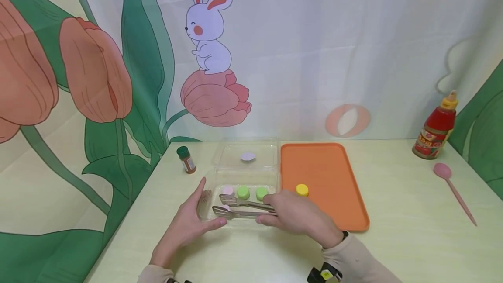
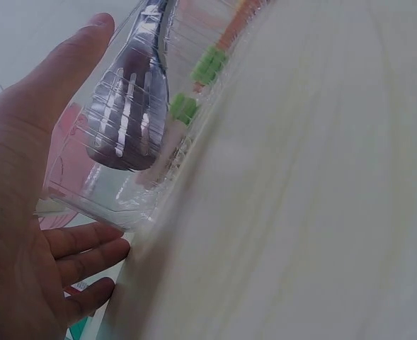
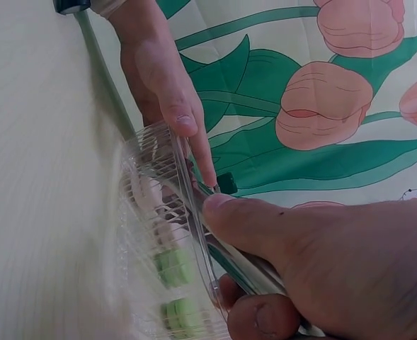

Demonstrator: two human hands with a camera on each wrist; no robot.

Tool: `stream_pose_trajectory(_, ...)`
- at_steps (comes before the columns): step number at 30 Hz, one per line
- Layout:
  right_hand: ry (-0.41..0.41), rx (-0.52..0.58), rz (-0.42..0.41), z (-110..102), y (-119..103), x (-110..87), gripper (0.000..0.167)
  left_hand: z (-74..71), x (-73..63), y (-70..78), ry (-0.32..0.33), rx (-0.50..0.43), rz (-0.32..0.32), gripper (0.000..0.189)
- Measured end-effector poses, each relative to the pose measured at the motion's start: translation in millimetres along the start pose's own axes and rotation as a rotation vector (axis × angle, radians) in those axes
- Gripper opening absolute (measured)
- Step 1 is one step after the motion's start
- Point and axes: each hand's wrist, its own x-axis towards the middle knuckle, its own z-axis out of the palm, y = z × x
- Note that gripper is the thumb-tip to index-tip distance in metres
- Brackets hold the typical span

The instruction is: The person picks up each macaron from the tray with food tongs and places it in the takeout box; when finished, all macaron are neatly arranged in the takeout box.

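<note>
In the head view, my right hand (image 1: 300,213) grips metal tongs (image 1: 251,204), their slotted heads parted over the left part of a clear plastic box (image 1: 271,178). My left hand (image 1: 192,215) rests at the box's front left corner, thumb along the front and fingers fairly straight along the side. Inside the box sit two green macarons (image 1: 243,192) and a pale pink macaron (image 1: 228,191); another pale one (image 1: 225,207) is partly hidden by the tongs. A yellow macaron (image 1: 301,190) lies on an orange tray (image 1: 326,160) beside the box.
The box's clear lid (image 1: 224,154) stands open at the back. A green-capped spice jar (image 1: 186,160) is at the left. On the right are a red sauce bottle (image 1: 435,130) and a pink spoon (image 1: 453,189). A printed curtain (image 1: 298,56) hangs behind the table.
</note>
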Motion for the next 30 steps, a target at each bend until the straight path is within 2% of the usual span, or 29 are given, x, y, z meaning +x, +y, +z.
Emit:
stream_pose_trajectory(20, 0.006, 0.040, 0.022, -7.5, -0.4, -3.0, 0.032, 0.2, 0.5, 2.1, 0.004, 0.015, -0.007, 0.139)
stream_pose_trajectory(30, 0.102, 0.079, 0.092, -21.0, 9.4, -3.7, 0.038, 0.3, 0.0, 2.2, 0.000, 0.009, -0.018, 0.139)
